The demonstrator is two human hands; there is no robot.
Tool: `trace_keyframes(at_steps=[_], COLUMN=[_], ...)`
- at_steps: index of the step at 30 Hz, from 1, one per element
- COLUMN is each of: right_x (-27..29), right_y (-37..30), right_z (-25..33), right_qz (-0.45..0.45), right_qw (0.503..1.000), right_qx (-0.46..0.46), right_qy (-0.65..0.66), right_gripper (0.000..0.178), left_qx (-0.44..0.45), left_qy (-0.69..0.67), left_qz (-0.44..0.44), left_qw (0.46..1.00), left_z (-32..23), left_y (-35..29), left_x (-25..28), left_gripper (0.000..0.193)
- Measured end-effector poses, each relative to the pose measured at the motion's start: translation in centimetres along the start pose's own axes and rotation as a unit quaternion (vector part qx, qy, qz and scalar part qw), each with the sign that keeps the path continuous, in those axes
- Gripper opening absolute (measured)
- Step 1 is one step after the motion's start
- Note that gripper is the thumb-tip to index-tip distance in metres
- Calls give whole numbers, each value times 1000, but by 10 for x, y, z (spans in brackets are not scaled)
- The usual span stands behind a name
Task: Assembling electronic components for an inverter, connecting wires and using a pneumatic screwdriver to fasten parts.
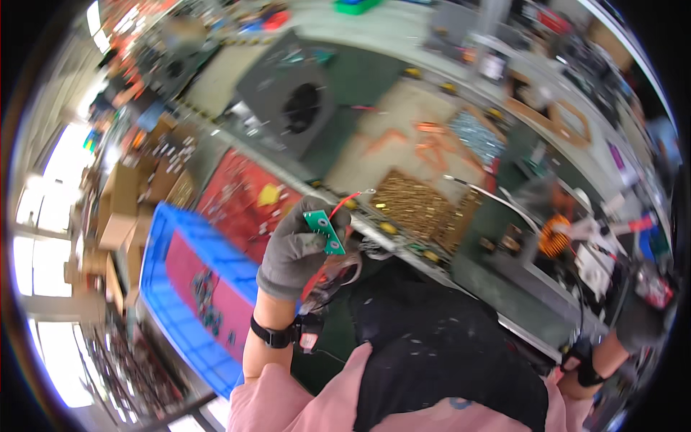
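Note:
My left hand (284, 263), in a grey glove, is closed on a small green circuit board (325, 232) held above the bench's near edge. A red wire (345, 204) with a metal ring terminal at its tip runs out from beside the board. Below the glove hang more red and clear wires or tubing (327, 277), partly hidden. My right hand (639, 322), also gloved, is out at the far right edge beside a red and clear item (653, 289). Its fingers are blurred, so any grip there does not show.
A blue crate (162, 237) with a pink lining holds several small boards at the left. Beyond lies a red mat (241, 201). Brass-coloured parts (407, 201), a copper-coloured coil (554, 235) and a grey fan housing (284, 93) are on the bench. Another person (133, 97) is at far left.

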State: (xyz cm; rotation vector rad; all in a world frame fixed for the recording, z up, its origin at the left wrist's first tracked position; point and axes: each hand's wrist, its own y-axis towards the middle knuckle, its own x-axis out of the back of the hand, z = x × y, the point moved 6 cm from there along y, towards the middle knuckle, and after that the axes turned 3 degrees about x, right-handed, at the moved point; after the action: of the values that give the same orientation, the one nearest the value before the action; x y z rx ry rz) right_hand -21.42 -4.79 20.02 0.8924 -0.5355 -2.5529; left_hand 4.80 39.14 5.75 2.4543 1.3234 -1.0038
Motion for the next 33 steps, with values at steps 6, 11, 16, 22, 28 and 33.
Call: trace_keyframes(at_steps=[6, 11, 16, 22, 28, 33], right_x=[85, 179, 263, 313, 318, 309], right_y=[32, 57, 88, 118, 128, 125], right_z=[70, 109, 97, 35, -20, -49], right_qz=[177, 145, 98, 41, 50, 78], right_qw=[978, 981, 988, 998, 998, 995], right_qx=[72, 117, 92, 34, -18, -48], right_qy=[80, -55, -69, -19, 24, 40], right_gripper=[39, 37, 37, 41, 41, 40], left_qx=[199, 227, 100, 172, 81, 68], left_qy=[62, 254, 457, 593, 648, 699], left_qz=[206, 340, 371, 300, 270, 244], left_qw=[956, 877, 802, 727, 708, 669], left_z=[140, 238, 326, 400, 420, 421], left_y=[61, 56, 83, 104, 101, 98], left_x=[-200, -348, -439, -451, -446, -439], left_gripper=[42, 29, 42, 43, 45, 44])
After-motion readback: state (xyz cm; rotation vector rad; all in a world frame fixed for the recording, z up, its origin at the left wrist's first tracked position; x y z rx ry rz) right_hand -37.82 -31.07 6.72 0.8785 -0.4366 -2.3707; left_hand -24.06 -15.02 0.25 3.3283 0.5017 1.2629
